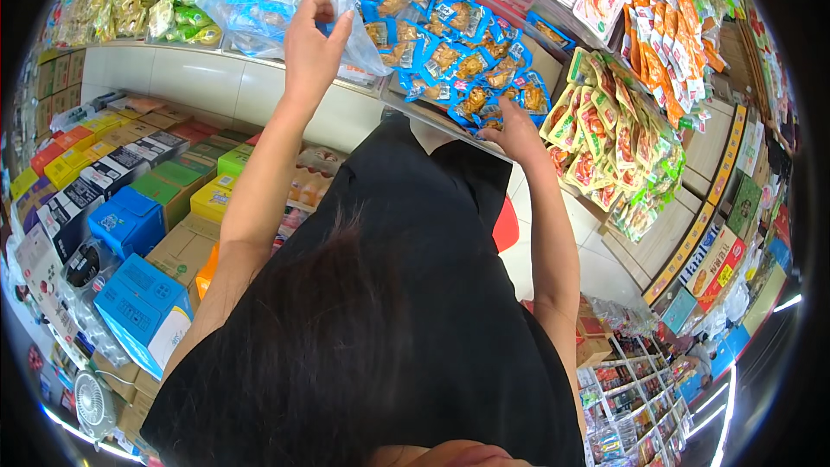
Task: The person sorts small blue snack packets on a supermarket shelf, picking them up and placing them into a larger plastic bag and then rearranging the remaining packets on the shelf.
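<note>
My left hand (314, 45) has the loose edge of a clear plastic bag (363, 45) pinched between thumb and curled fingers. The bag spreads over the back left of a heap of blue-edged snack packets (447, 55), each with brown food showing through a window. More blue packets lie beneath its plastic on the left. At the near right side of the heap, my right hand (522, 133) touches the packets with its fingertips, thumb apart from the fingers. Whether it grips one is hidden. The packets fill a clear-walled display bin (447, 122) in front of me.
Right of the bin hang cream and red snack packets (593, 136) and orange-white packets (671, 39). Green-wrapped packets (188, 6) lie at the far left. Stacked cartons, including a blue box (139, 305), stand below on my left. A red stool (506, 227) shows beside my legs.
</note>
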`<state>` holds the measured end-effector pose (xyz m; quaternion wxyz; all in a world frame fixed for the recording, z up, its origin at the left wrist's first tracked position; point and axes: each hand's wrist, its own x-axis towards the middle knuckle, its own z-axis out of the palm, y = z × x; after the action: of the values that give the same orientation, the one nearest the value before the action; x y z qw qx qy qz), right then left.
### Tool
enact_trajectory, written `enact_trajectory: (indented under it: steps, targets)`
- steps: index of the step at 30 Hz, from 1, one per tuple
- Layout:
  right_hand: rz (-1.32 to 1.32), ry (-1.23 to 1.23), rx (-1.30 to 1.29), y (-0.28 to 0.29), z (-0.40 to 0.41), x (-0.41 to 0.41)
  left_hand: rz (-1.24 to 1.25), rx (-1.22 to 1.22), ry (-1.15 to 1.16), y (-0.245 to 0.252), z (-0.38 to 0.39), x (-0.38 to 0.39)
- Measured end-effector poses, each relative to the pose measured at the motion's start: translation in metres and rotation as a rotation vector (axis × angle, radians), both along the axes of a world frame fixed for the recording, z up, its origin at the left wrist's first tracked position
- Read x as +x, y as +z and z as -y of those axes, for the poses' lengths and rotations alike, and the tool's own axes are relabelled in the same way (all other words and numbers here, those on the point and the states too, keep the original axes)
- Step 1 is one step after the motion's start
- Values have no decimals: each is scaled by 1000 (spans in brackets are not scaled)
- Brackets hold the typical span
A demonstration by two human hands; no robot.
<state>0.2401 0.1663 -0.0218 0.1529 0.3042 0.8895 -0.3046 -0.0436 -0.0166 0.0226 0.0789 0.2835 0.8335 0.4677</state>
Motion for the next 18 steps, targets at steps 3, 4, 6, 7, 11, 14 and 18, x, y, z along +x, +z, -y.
enact_trajectory:
  steps: [3,4,6,7,11,14,18]
  targets:
    - [52,-4,1,2,0,-3,93,64,-56,10,-6,8]
    - [52,-2,2,2,0,-3,93,65,-54,9,-8,10]
    - [58,-31,-21,2,0,-3,74,80,-106,4,-9,14]
    - [58,-29,-21,1,0,-1,74,80,-105,1,-9,15]
    - [2,-117,-33,9,0,-3,257,185,-65,-12,-6,14]
    - [-4,-218,-118,10,-5,-6,341,251,-42,-11,-8,18]
    - [-233,-349,-371,15,-6,-20,447,289,-2,-14,-6,19]
